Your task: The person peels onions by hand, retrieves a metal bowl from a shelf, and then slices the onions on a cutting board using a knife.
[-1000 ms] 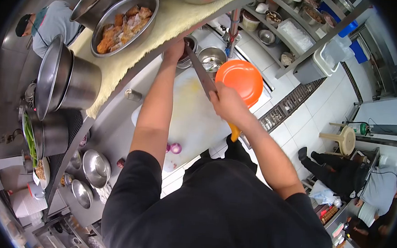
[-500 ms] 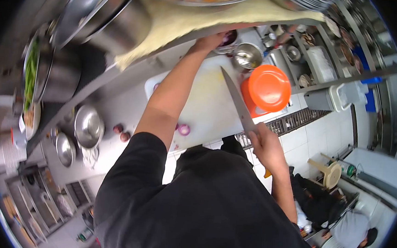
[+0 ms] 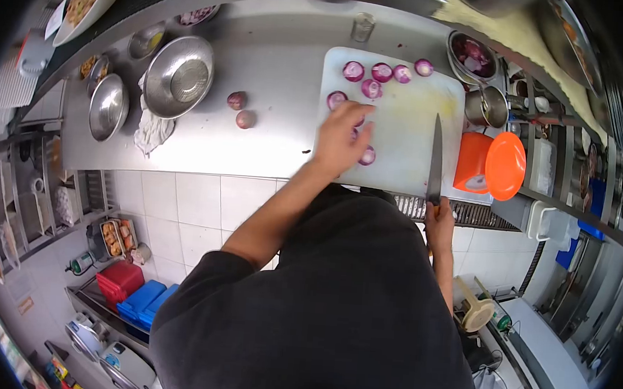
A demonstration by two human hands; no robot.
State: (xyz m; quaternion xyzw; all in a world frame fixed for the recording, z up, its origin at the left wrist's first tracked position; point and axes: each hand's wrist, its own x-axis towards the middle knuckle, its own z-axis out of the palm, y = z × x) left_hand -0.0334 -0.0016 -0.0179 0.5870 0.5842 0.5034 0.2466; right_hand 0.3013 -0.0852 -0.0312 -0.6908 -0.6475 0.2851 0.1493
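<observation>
My left hand hovers over the left part of a white cutting board with its fingers apart. Under and beside those fingers lie red onions with cut ends, partly hidden by the hand. Several more trimmed red onions are spread along the board's far edge. At the board's right side, my right hand is wrapped round the handle of a large kitchen knife. Its blade points away from me, over the board.
An orange container with an orange lid stands right of the board, near a steel pot and a bowl of onion pieces. Two whole onions, a steel bowl and a cloth sit on the left counter.
My left hand has come back from the bowl at the far right to the onions on the board's left. My view has turned left; the knife stays in my right hand.
</observation>
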